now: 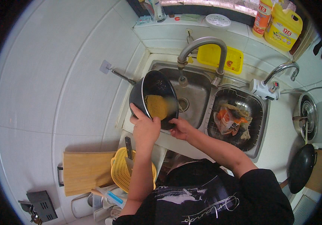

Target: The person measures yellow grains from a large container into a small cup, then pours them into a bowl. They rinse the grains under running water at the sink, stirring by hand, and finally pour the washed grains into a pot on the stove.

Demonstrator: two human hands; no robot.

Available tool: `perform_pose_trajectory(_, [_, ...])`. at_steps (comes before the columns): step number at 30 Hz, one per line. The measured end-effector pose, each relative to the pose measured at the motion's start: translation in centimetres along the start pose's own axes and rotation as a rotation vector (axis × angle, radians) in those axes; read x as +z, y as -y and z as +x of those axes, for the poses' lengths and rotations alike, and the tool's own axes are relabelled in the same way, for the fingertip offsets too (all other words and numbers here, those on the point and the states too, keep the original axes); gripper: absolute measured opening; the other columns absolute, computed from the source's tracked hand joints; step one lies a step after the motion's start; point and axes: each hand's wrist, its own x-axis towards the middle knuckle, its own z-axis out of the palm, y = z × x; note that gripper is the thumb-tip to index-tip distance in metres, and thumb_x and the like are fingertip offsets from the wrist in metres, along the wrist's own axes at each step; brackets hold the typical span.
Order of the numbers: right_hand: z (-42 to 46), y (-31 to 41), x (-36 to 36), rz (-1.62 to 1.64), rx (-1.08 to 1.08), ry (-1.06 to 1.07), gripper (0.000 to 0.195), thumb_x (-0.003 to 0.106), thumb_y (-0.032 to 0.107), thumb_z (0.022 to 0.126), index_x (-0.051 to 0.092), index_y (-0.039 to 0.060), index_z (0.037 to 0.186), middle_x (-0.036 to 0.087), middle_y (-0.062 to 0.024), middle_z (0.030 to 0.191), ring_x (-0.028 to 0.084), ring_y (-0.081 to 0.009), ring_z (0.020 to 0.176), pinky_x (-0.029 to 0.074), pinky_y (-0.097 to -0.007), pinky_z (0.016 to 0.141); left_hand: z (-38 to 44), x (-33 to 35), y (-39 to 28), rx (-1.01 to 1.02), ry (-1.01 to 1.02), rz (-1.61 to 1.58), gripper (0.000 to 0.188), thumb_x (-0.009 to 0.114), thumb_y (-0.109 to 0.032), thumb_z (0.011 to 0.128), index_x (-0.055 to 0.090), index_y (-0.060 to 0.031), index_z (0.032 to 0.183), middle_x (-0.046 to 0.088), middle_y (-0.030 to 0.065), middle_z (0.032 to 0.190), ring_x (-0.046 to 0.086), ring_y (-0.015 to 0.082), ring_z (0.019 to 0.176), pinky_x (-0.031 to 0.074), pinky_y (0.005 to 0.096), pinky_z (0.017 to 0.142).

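My left hand [146,125] grips the near rim of a dark pot or bowl [137,95], thumb and fingers spread along its side. The fingers of my right hand [180,128] hold its lower right edge. Tilted over the left edge of the double sink, the pot holds a yellow grainy mass [155,106], perhaps millet. Part of that mass looks blurred at its right side. Just behind the pot, the curved metal faucet [203,42] hangs over the left basin [197,92].
A wire rack with an orange-and-clear plastic package [229,121] fills the right basin. Behind stands a yellow tray [210,57]. A yellow basket [118,168] with a cleaver [129,149] and a wooden cutting board [87,173] lie nearer on the left. A black wok [302,168] is at right.
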Motion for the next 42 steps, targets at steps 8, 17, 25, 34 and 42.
perform_pose_trajectory(8, [0.6,0.2,-0.2,0.028,0.039,0.051,0.018,0.049,0.011,0.077,0.045,0.0150,0.093,0.052,-0.0026,0.071,0.045,-0.0126,0.050,0.035,-0.0223,0.037,0.2,-0.1,-0.4,0.007,-0.020,0.025,0.084,0.053,-0.024,0.071,-0.001,-0.0008,0.131,0.035,0.0347,0.110,0.054,0.0438,0.077,0.045,0.0450,0.071])
perform_pose_trajectory(17, [0.5,0.4,0.3,0.053,0.028,0.033,0.011,0.049,0.011,0.076,0.048,0.0125,0.087,0.052,-0.0025,0.068,0.046,-0.0133,0.049,0.034,-0.0223,0.036,0.2,-0.2,-0.7,-0.014,-0.020,-0.005,0.082,0.052,-0.024,0.071,0.002,-0.0035,0.132,0.038,0.0329,0.108,0.052,0.0450,0.084,0.043,0.0454,0.076])
perform_pose_trajectory(25, [0.5,0.3,0.4,0.037,-0.018,0.053,0.017,0.050,0.010,0.076,0.047,0.0146,0.092,0.054,-0.0025,0.071,0.047,-0.0128,0.047,0.034,-0.0218,0.035,0.3,0.0,-0.5,0.016,-0.058,0.039,0.084,0.054,-0.024,0.070,0.001,-0.0016,0.131,0.037,0.0326,0.106,0.054,0.0438,0.074,0.045,0.0456,0.070])
perform_pose_trajectory(34, [1.1,0.2,-0.1,0.064,0.020,0.049,0.017,0.050,0.010,0.076,0.047,0.0145,0.092,0.055,-0.0027,0.072,0.046,-0.0130,0.046,0.034,-0.0216,0.034,0.5,0.1,-0.5,-0.009,-0.035,0.024,0.083,0.054,-0.024,0.071,0.001,-0.0017,0.131,0.035,0.0339,0.109,0.055,0.0440,0.075,0.045,0.0454,0.070])
perform_pose_trajectory(42, [1.3,0.6,-0.4,0.033,0.040,0.023,0.025,0.049,0.009,0.076,0.046,0.0152,0.101,0.056,-0.0036,0.079,0.048,-0.0121,0.050,0.035,-0.0208,0.036,1.1,0.8,-0.1,-0.031,-0.018,-0.017,0.083,0.054,-0.023,0.070,0.002,-0.0018,0.132,0.036,0.0348,0.109,0.054,0.0449,0.079,0.044,0.0457,0.072])
